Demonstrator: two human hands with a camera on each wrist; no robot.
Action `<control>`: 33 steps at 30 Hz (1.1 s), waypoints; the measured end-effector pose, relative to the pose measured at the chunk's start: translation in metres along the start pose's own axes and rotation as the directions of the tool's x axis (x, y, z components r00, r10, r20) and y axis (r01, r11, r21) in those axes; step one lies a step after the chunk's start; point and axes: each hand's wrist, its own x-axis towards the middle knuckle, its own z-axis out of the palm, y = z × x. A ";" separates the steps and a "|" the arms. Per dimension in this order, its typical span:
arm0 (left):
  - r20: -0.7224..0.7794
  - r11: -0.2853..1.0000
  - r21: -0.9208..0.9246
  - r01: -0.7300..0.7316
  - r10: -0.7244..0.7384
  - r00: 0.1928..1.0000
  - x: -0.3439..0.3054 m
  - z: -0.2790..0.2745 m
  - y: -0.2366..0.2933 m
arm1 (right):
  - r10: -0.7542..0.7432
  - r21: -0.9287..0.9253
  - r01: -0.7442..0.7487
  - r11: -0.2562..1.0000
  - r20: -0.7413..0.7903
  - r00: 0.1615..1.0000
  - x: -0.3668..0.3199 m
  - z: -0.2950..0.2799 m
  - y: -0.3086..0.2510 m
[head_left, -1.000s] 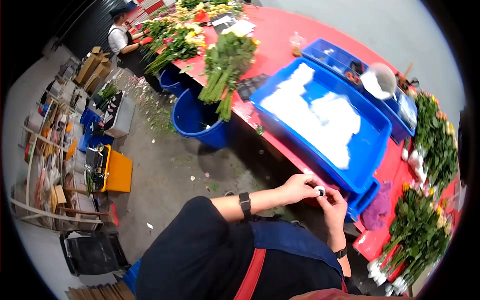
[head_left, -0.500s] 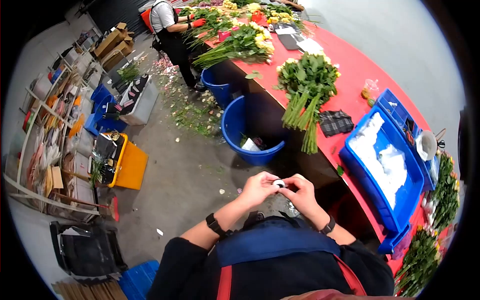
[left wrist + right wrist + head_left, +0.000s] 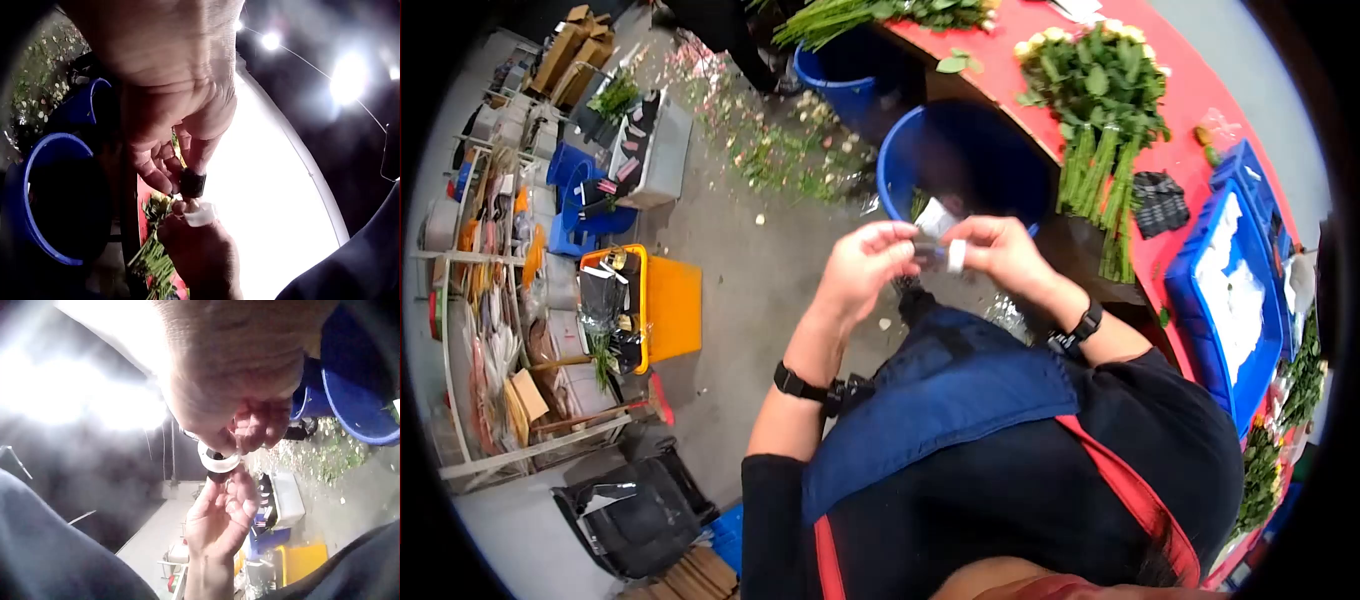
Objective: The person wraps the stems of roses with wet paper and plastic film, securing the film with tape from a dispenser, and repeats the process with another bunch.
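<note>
**A:** What were the hands doing when you looked?

**B:** In the head view I saw both of them raised together in the middle of the frame. The right hand (image 3: 1000,255) held a small white ring (image 3: 956,255), with its fingers (image 3: 250,428) curled round it. The left hand (image 3: 865,265) met it from the left side of the frame.

**A:** Were the left fingers clenched or released?

**B:** They were pinching. On the left wrist camera I watched the left fingers (image 3: 164,164) nip a small dark piece (image 3: 192,183), which sat right against the white ring. I could not tell what that piece was.

**A:** And what was around them?

**B:** A blue bucket (image 3: 965,160) stood on the floor (image 3: 740,270), just above the hands in the frame. It was next to the red table (image 3: 1200,110). A bunch of flowers (image 3: 1105,90) lay on the table at the upper right, stems hanging over the edge. A blue crate (image 3: 1200,300) sat further down the right side. At the left, well apart from the hands, I saw a yellow bin (image 3: 672,308).
</note>
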 end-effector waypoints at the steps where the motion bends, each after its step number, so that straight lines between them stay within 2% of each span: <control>1: -0.021 0.999 -0.024 0.024 -0.024 0.999 0.016 -0.020 0.015 | -0.056 -0.050 0.054 0.997 -0.034 0.998 0.026 -0.005 0.007; 3: -0.026 0.986 -0.165 -0.008 0.003 1.000 0.049 -0.068 0.036 | -0.093 -0.112 0.078 0.991 -0.140 0.986 0.077 -0.019 0.024; 5: -0.031 0.974 -0.226 0.023 -0.031 0.999 0.074 -0.115 0.060 | -0.037 -0.156 -0.005 0.988 -0.264 0.964 0.120 -0.028 0.035; 8: -0.141 0.960 -0.280 0.025 -0.067 0.988 0.097 -0.163 0.101 | 0.049 -0.296 -0.135 0.946 -0.281 0.958 0.180 -0.037 0.033; 11: -0.195 0.947 -0.322 0.019 -0.086 0.977 0.120 -0.206 0.129 | 0.120 -0.307 -0.232 0.923 -0.341 0.932 0.233 -0.042 0.034; 13: -0.211 0.934 -0.356 -0.005 -0.075 0.975 0.132 -0.238 0.149 | 0.013 -0.486 -0.195 0.852 -0.354 0.935 0.263 -0.048 0.040; 15: -0.279 0.973 -0.231 -0.030 -0.037 0.960 0.139 -0.274 0.164 | -0.047 -0.779 -0.197 0.595 -0.278 0.959 0.286 -0.054 0.037; 17: -0.346 0.981 -0.195 0.010 -0.078 0.935 0.147 -0.315 0.181 | -0.016 -0.886 -0.286 0.365 -0.313 0.950 0.306 -0.053 0.040; 19: -0.403 0.972 -0.234 0.013 -0.109 0.909 0.159 -0.360 0.195 | 0.007 -0.804 -0.351 0.480 -0.396 0.918 0.334 -0.042 0.030; 22: -0.418 0.969 -0.244 0.045 -0.147 0.897 0.185 -0.422 0.224 | 0.044 -0.687 -0.393 0.612 -0.466 0.884 0.390 -0.023 -0.005; 24: -0.405 0.973 -0.221 0.063 -0.150 0.902 0.209 -0.453 0.244 | 0.059 -0.613 -0.362 0.702 -0.456 0.888 0.432 -0.008 -0.032; 27: -0.384 0.984 -0.155 0.089 -0.143 0.912 0.256 -0.482 0.278 | 0.006 -0.629 -0.286 0.722 -0.408 0.913 0.482 -0.004 -0.071; 28: -0.360 0.986 -0.139 0.094 -0.139 0.922 0.272 -0.489 0.290 | -0.068 -0.699 -0.233 0.676 -0.373 0.925 0.494 -0.006 -0.095; 29: -0.340 0.987 -0.122 0.102 -0.138 0.930 0.288 -0.495 0.301 | -0.048 -0.692 -0.241 0.680 -0.370 0.928 0.504 -0.011 -0.123; 31: -0.325 0.993 -0.078 0.093 -0.114 0.939 0.320 -0.504 0.323 | -0.059 -0.841 -0.216 0.497 -0.281 0.958 0.524 -0.035 -0.195; 33: -0.324 0.996 -0.057 0.072 -0.087 0.942 0.353 -0.511 0.337 | -0.102 -0.885 -0.214 0.413 -0.279 0.955 0.549 -0.078 -0.256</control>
